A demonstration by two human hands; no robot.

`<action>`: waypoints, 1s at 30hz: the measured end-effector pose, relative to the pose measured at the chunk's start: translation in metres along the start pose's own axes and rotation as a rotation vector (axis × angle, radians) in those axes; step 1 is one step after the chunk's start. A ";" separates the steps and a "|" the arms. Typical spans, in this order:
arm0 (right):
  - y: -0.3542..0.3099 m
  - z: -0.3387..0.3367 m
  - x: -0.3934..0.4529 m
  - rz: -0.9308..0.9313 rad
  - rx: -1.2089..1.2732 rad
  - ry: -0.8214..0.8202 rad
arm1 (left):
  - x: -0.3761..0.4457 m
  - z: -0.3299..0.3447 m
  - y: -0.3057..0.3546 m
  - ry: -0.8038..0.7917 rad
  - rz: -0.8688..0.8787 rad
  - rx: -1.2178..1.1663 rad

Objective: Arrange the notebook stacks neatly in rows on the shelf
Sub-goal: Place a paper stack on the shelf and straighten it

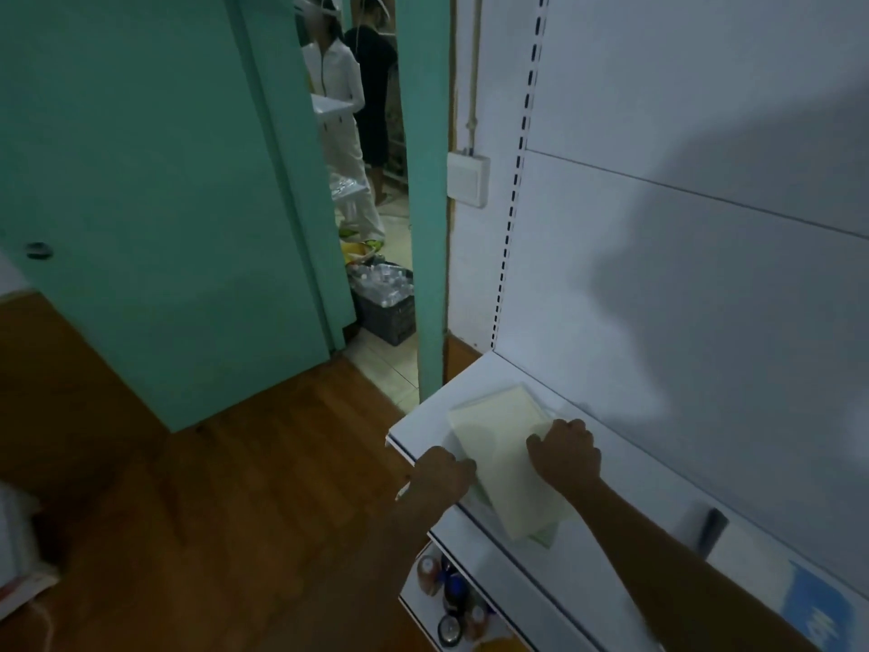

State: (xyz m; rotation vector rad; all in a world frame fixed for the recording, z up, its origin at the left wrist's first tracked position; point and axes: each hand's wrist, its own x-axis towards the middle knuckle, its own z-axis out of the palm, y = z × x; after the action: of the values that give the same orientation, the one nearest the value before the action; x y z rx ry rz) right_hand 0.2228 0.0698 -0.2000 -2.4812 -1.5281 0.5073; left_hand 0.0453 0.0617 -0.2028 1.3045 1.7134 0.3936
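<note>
Left grip: the left hand [444, 475] is curled over the stack's [505, 458] near-left edge, knuckles up, fingertips hidden against the paper — it looks to be clasping that side.
Right grip: the right hand [564, 456] is curled on the stack's far-right edge, toward the back panel [705, 275], fingers bent over the rim; a squeeze between the two hands, by the look of it.
Stack: pale green notebooks, lying flat on the white shelf [423, 421], askew to the shelf's front edge; a lower book or two peeks out at the end of the stack nearest the camera, so the pile is not square.
Handling: my read is light to moderate weight, floppy soft covers, smooth faces that slide on each other. Best taken on the two long sides, as now, pressing inward so the books true up rather than fan out.
Arms: both forearms reach in from the lower right, the left crossing the shelf's front lip, the right running along above the shelf; wrists low, hands well down on the stack.
Beyond the stack: bottles [451, 600] on a lower level under it; a teal door [164, 204] and wooden floor [188, 510] off to its left.
</note>
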 end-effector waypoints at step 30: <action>0.097 -0.067 -0.135 0.754 0.720 0.672 | -0.049 0.071 0.124 -0.975 0.420 -0.253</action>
State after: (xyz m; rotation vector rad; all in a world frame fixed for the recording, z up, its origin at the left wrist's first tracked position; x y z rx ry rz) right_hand 0.2727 -0.0928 -0.1445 -2.1790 -0.0909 0.2021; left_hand 0.1765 0.0475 -0.1295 1.3365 0.5627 0.1450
